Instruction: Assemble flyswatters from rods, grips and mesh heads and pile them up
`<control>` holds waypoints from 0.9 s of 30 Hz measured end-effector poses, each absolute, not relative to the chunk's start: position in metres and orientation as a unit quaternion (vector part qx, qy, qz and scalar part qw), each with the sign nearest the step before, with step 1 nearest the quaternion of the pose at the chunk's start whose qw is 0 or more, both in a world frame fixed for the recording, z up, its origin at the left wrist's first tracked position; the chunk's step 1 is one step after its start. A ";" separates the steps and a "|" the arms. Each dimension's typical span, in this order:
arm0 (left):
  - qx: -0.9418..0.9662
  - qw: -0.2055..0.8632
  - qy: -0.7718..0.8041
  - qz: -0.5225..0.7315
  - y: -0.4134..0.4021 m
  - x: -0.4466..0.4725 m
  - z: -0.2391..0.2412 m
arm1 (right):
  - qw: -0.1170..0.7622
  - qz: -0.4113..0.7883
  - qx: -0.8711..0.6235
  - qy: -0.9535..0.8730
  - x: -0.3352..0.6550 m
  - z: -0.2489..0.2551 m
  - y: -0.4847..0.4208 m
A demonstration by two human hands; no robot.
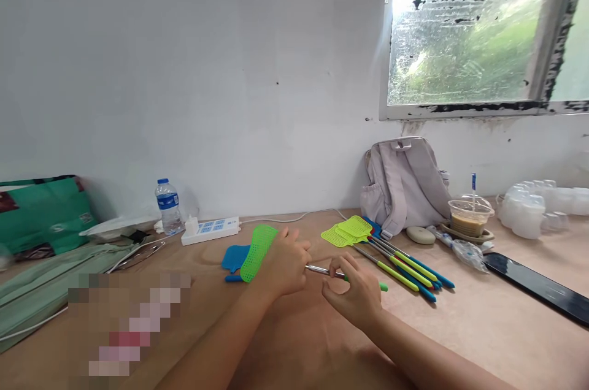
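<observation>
Layout of the table point(460, 328). The left hand point(283, 264) and right hand point(356, 292) sat at centre front, a fly swatter point(257, 252) between them. Right of them lay a bundle of swatters point(391, 255); behind it, against the wall, a backpack point(405, 184). A power strip point(211, 229) and water bottle point(168, 206) stood behind left; a cup point(469, 218) far right.
</observation>
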State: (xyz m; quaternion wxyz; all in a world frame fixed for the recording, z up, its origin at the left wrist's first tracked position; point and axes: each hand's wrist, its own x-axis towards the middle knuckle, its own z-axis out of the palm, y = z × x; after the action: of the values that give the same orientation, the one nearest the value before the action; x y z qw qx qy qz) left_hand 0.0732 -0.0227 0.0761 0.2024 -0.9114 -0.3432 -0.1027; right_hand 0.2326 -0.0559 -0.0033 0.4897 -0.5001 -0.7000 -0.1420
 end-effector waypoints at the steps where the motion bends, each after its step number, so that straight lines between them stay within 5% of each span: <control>1: -0.913 0.204 -0.336 -0.108 -0.021 0.072 0.076 | 0.492 -0.138 -0.491 -0.706 0.233 -0.003 -0.056; 8: -0.882 0.208 -0.360 -0.220 0.023 0.043 0.050 | 0.366 -0.118 -0.388 -0.837 0.244 -0.002 -0.033; 13: -0.857 0.188 -0.383 -0.288 0.038 0.043 0.020 | 0.398 -0.122 -0.473 -0.777 0.291 -0.005 -0.002; 16: -0.843 0.133 -0.442 -0.277 0.037 0.049 0.000 | 0.391 -0.111 -0.555 -0.726 0.333 -0.008 0.009; 21: -0.831 0.015 -0.519 -0.199 0.037 0.051 -0.026 | 0.253 -0.140 -0.680 -0.674 0.374 -0.020 0.010; 27: -0.820 -0.009 -0.536 -0.202 0.042 0.046 -0.021 | 0.290 -0.166 -0.633 -0.699 0.346 -0.010 0.001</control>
State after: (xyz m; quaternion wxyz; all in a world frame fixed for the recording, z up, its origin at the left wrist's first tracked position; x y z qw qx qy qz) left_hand 0.0461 0.0417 -0.0206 -0.0086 -0.8198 -0.5357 -0.2025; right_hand 0.3457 0.0006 -0.0102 0.2900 -0.6327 -0.6986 -0.1662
